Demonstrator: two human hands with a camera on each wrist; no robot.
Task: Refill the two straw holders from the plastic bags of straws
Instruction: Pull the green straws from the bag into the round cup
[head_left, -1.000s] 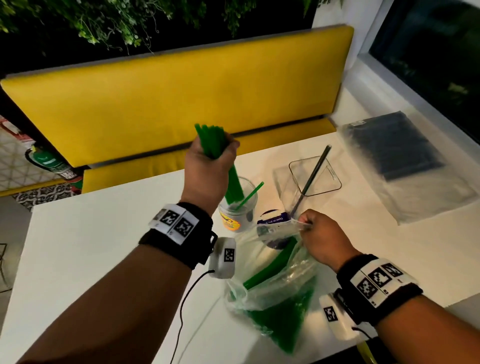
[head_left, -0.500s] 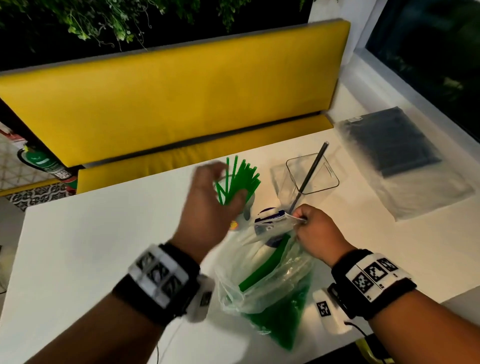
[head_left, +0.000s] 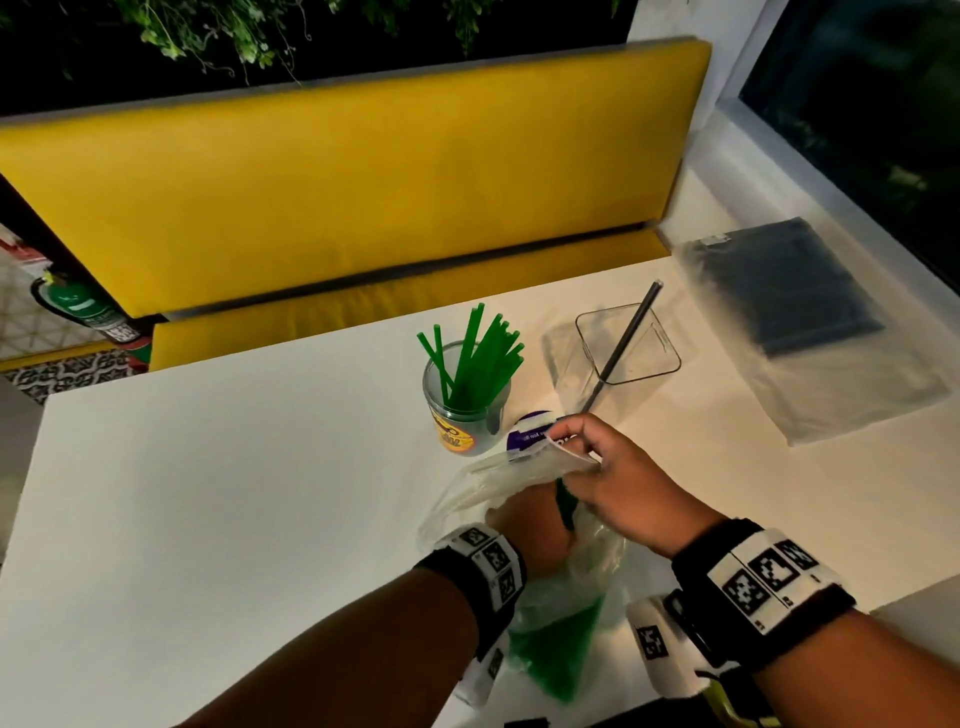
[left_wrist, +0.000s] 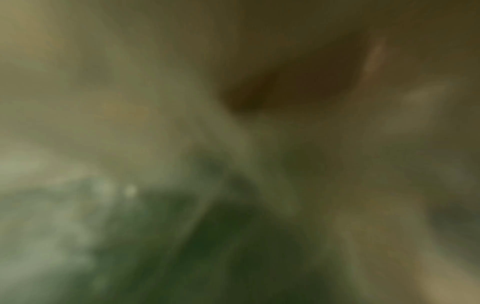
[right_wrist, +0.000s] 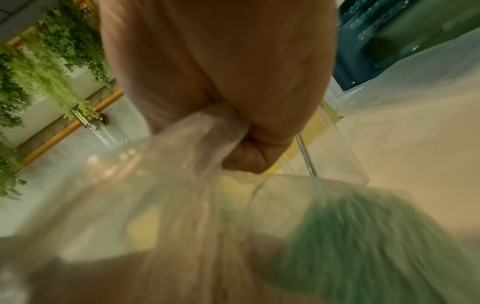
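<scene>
Green straws (head_left: 475, 358) standing in the round holder (head_left: 460, 415), right hand (head_left: 605, 478) pinching the clear plastic bag's (head_left: 566, 587) rim just in front of that holder, left hand (head_left: 530, 530) reaching inside the bag, its grip impossible to tell, square holder (head_left: 631, 345) sitting right of the round one.

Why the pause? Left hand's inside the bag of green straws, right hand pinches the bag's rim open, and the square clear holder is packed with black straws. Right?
Not quite: in the head view the square clear holder has one dark straw in it. The left hand is inside the bag of green straws; the right hand pinches its rim.
</scene>
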